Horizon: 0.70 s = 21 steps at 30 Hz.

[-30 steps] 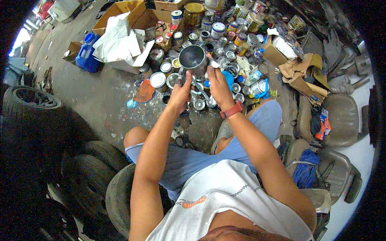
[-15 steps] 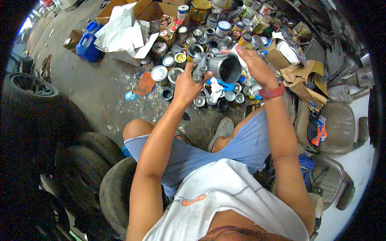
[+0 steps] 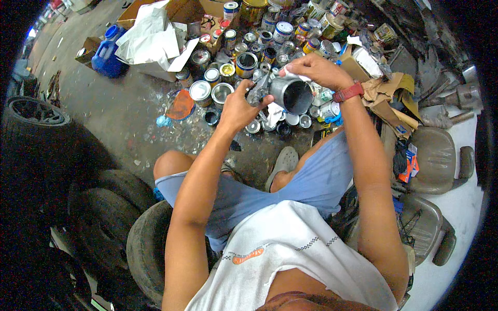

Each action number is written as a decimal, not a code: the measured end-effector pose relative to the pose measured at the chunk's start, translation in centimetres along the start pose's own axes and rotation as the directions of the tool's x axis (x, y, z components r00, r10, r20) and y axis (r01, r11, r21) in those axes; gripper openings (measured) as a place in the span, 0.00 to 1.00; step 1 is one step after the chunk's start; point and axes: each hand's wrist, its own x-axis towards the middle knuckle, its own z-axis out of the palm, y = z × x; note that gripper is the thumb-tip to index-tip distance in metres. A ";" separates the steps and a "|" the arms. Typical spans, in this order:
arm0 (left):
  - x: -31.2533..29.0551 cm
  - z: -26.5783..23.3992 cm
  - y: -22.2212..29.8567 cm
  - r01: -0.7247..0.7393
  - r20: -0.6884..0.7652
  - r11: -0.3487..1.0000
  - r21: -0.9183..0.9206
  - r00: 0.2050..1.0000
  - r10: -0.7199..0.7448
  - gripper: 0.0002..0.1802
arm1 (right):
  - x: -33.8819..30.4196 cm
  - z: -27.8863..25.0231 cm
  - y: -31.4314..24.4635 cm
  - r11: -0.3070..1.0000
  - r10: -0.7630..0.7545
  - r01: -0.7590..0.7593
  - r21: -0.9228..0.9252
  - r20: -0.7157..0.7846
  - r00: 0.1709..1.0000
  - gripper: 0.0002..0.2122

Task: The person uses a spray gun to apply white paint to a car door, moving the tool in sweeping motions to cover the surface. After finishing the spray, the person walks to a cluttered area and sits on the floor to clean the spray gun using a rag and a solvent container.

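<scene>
My left hand (image 3: 239, 110) is closed around the body of what looks like a paint spray gun (image 3: 258, 93), metallic and smeared grey. Its round cup (image 3: 289, 95) is tilted, the dark open mouth facing toward me and to the right. My right hand (image 3: 322, 71) pinches a small white wipe (image 3: 293, 74), paper or cloth, against the cup's upper outer side. Both hands are held out over my knees, in front of a crowd of paint cans.
Paint cans (image 3: 200, 91) and jars crowd the floor ahead. Left of them stand a box with white paper (image 3: 150, 44) and a blue jug (image 3: 108, 54). An orange lid (image 3: 181, 105) lies nearer. Tires (image 3: 148, 249) flank my left, chairs (image 3: 434, 160) my right.
My right hand has drawn inward, its fingers now bunched on the white wipe above the cup. The left hand keeps its hold, and the whole view has shifted slightly.
</scene>
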 end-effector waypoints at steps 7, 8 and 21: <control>0.1 0.1 -0.1 0.066 -0.089 0.943 -0.326 0.991 -0.100 0.31 | -0.1 9.8 5.2 0.570 0.150 0.307 0.763 -0.463 0.873 0.19; -0.1 0.0 -0.1 0.087 -0.105 0.950 -0.301 0.987 -0.124 0.30 | 0.4 12.4 3.4 0.541 0.179 0.380 0.750 -0.544 0.820 0.19; 0.8 0.1 -0.7 0.124 -0.250 0.976 -0.178 0.954 -0.166 0.38 | -4.1 13.0 -2.7 0.699 0.174 0.533 0.478 -0.836 0.521 0.15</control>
